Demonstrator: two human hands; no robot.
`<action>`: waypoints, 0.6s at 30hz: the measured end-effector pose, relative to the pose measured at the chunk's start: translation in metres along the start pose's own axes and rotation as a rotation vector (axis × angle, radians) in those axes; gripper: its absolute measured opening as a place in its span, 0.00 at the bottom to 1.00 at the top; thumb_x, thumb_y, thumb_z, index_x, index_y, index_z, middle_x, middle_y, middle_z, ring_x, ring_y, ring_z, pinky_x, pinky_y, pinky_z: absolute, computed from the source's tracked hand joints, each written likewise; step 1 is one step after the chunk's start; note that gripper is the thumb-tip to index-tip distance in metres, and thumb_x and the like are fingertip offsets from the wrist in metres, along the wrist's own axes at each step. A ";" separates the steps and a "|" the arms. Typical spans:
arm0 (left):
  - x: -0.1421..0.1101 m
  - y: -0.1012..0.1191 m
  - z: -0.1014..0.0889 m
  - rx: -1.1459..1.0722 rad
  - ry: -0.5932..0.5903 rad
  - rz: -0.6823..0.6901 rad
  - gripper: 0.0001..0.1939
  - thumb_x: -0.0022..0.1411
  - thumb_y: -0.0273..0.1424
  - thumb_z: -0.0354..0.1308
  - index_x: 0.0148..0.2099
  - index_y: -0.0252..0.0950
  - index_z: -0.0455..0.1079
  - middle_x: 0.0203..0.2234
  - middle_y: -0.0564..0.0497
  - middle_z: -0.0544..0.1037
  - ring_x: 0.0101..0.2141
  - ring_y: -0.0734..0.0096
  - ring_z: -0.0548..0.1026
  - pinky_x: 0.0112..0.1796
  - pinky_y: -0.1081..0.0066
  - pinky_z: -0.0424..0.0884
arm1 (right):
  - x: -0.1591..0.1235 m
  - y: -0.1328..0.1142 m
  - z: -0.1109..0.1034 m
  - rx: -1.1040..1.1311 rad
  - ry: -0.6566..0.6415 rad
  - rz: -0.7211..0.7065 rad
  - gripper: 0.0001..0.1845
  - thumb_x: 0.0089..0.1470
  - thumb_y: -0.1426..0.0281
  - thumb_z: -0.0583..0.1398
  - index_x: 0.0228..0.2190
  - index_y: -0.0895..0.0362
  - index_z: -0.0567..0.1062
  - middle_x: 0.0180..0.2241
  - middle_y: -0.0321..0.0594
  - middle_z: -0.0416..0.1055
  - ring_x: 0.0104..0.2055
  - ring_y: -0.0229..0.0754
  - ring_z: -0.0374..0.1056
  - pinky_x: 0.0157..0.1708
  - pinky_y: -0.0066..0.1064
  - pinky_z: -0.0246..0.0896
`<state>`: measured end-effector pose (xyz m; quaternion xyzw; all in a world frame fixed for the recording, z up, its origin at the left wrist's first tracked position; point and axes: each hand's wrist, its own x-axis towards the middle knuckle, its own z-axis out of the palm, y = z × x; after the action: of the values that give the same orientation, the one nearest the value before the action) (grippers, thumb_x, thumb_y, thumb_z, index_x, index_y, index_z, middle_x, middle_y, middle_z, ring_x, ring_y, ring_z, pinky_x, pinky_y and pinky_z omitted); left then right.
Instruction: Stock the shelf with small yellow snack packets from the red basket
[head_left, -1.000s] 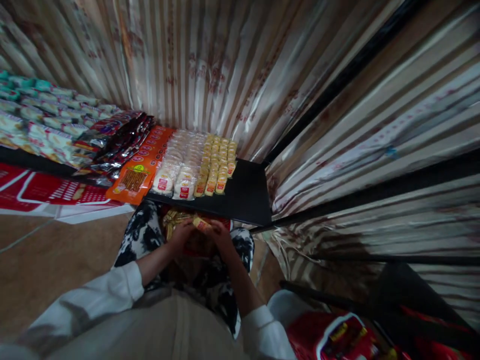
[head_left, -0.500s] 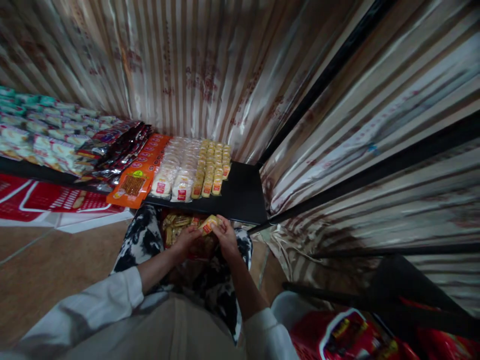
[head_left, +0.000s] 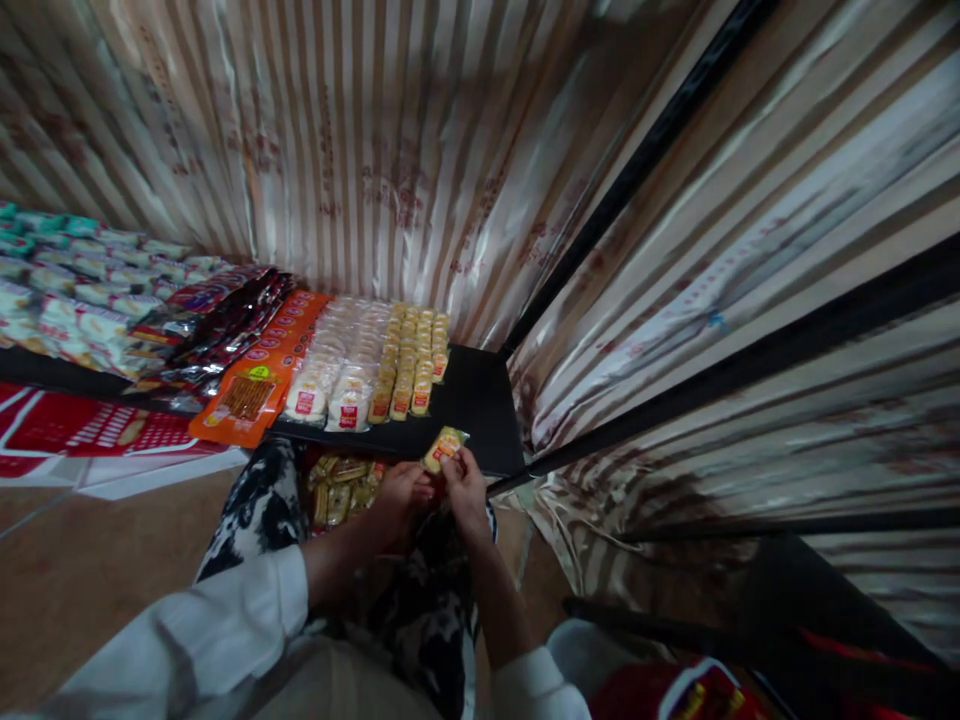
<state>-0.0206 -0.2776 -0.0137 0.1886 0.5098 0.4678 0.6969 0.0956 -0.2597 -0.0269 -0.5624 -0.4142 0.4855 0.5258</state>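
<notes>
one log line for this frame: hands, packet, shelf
right hand: holds yellow packet | left hand: close by, grip unclear | black shelf: yellow packet rows | nearer body: heaped packs

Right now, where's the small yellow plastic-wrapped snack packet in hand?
The packet is slightly left of and below centre in the head view, held by the right hand, near the front edge of the flat black shelf.

The small yellow plastic-wrapped packet [head_left: 441, 450] bears print too blurred to read, while the frame crops the white plastic-wrapped packets [head_left: 71, 315] at left and the glossy red package [head_left: 630, 692] below.
</notes>
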 end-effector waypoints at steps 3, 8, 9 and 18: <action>0.006 0.008 0.016 -0.036 -0.005 0.051 0.10 0.53 0.34 0.59 0.35 0.32 0.71 0.32 0.46 0.77 0.28 0.71 0.75 0.30 0.73 0.70 | 0.025 -0.003 -0.008 -0.100 0.062 -0.090 0.24 0.47 0.60 0.59 0.45 0.59 0.70 0.37 0.44 0.75 0.37 0.42 0.71 0.39 0.33 0.66; 0.019 0.024 0.047 -0.102 -0.025 0.134 0.14 0.59 0.31 0.51 0.45 0.33 0.70 0.54 0.42 0.69 0.51 0.61 0.70 0.41 0.69 0.71 | 0.074 0.000 -0.012 -0.272 0.098 -0.174 0.26 0.49 0.61 0.57 0.49 0.59 0.69 0.40 0.45 0.73 0.39 0.42 0.70 0.42 0.34 0.66; 0.023 0.027 0.053 -0.098 -0.021 0.133 0.15 0.59 0.31 0.50 0.47 0.34 0.70 0.56 0.44 0.67 0.54 0.61 0.67 0.44 0.68 0.70 | 0.084 0.001 -0.012 -0.298 0.099 -0.181 0.26 0.49 0.61 0.57 0.49 0.59 0.69 0.40 0.46 0.73 0.39 0.42 0.70 0.42 0.34 0.66; 0.057 0.040 0.079 0.014 -0.036 0.158 0.24 0.61 0.32 0.47 0.60 0.38 0.60 0.59 0.46 0.62 0.58 0.63 0.62 0.53 0.63 0.64 | 0.148 0.003 0.011 -0.381 0.073 -0.205 0.24 0.47 0.64 0.58 0.47 0.60 0.72 0.43 0.47 0.71 0.39 0.42 0.69 0.42 0.34 0.66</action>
<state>0.0337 -0.1929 0.0177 0.2414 0.4841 0.5141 0.6656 0.1119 -0.1135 -0.0457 -0.6238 -0.5343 0.3216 0.4711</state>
